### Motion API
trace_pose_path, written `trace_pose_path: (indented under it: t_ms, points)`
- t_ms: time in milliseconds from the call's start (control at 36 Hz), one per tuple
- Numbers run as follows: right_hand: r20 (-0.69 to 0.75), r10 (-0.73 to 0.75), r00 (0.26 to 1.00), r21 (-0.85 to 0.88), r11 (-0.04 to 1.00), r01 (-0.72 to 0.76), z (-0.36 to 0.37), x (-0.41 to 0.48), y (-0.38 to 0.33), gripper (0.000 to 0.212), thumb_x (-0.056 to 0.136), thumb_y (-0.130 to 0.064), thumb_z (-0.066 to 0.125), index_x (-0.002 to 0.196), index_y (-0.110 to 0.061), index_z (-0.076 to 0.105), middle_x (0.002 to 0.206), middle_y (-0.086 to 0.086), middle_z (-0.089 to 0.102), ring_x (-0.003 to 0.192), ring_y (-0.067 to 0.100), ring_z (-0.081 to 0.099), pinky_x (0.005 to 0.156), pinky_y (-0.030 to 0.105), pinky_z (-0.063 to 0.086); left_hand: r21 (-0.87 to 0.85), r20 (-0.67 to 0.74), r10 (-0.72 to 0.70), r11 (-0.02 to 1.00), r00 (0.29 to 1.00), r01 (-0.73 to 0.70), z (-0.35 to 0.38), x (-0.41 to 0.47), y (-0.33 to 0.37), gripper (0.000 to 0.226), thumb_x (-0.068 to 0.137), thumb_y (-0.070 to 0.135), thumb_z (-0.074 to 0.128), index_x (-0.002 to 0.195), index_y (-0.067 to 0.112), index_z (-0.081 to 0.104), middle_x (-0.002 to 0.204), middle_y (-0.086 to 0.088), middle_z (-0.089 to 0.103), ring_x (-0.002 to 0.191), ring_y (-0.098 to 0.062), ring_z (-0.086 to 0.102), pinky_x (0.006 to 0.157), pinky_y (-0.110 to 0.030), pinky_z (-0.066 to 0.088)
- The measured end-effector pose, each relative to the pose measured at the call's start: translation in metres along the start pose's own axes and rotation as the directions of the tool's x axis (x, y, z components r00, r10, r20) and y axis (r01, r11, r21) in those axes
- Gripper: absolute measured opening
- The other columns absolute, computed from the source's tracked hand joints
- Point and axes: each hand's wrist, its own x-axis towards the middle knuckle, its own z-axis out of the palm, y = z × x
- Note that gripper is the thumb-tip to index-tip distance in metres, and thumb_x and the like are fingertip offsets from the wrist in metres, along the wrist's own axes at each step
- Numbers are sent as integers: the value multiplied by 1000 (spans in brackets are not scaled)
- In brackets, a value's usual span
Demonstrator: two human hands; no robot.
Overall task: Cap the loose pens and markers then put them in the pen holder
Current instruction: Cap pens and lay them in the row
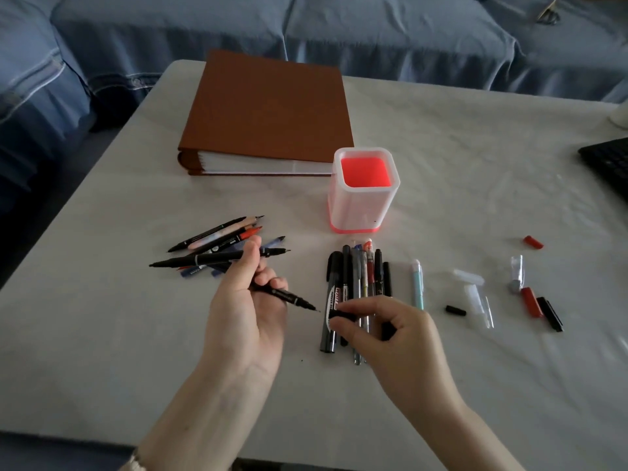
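My left hand grips an uncapped black pen, its fine tip pointing right. My right hand pinches a black cap just right of that tip, over a row of capped pens and markers. A pile of uncapped pens and markers lies behind my left hand. The pen holder, translucent white with a red inside, stands empty beyond the row. A mint pen lies to the right of the row. Loose caps in black, red and clear are scattered at the right.
A thick brown binder lies at the back of the white table. A black keyboard pokes in at the right edge. A blue sofa runs behind the table.
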Motion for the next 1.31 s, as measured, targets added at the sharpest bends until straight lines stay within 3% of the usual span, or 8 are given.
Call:
trace_pose_path:
  t_ms: [83,333,583,694,917,1083,1139,1306]
  points:
    - [-55,-22,998,14,1000,23,4,0,2,17,68,-20,77,69,-35,69,59,-23,63,47,2,48,48,7,35,-17,0,33,999,999,-33,4,-3,-4,10,91,16,49,84,16,56,60,9,36,46,-3,34,49,-13,32]
    - [-95,-47,994,34,998,50,5,2,2,15,72,-16,74,73,-30,71,42,-24,52,42,6,42,44,8,32,-36,47,21,999,999,-20,11,-17,-18,9,88,16,50,86,12,58,56,8,39,49,-4,38,62,-20,35]
    - [-56,-138,989,-99,986,132,2,1,6,10,74,-14,72,76,-24,73,50,-23,57,47,2,49,49,7,35,-3,97,9,1000,995,-9,8,-24,-25,15,89,18,47,77,15,55,51,7,39,45,-4,44,65,-21,36]
    - [-39,-84,996,-38,996,83,6,0,8,28,78,-14,68,66,-39,64,68,-15,67,51,2,54,52,8,40,29,182,66,997,981,-73,13,-31,-26,7,69,23,57,67,18,61,53,10,45,48,-3,45,54,-12,45]
    - [23,49,999,147,988,-52,4,6,-3,20,79,-12,66,68,-29,68,65,-8,70,54,0,58,55,10,45,103,222,108,986,969,-133,18,-30,-19,13,67,21,57,57,22,66,54,12,51,51,-2,47,56,-11,45]
    - [-78,-259,963,-203,950,238,9,3,0,6,78,-24,67,76,-29,70,48,-21,55,44,-3,49,46,9,36,6,80,57,998,995,-57,16,-15,-15,14,89,20,47,78,17,55,52,11,39,49,-4,37,62,-21,31]
    - [-98,-331,939,-302,908,289,10,3,0,9,77,-26,65,85,-27,67,58,-14,60,44,-5,47,46,10,37,-3,70,46,999,996,-46,18,-14,-16,12,89,20,47,79,18,54,57,11,37,50,-4,34,60,-20,30]
    - [-5,-2,1000,-7,1000,2,-15,5,-3,25,77,-10,68,61,-29,69,52,-12,65,44,-1,52,47,6,38,-47,44,142,989,989,-140,13,8,7,6,84,17,51,78,19,53,56,12,37,46,-4,30,52,-15,29]
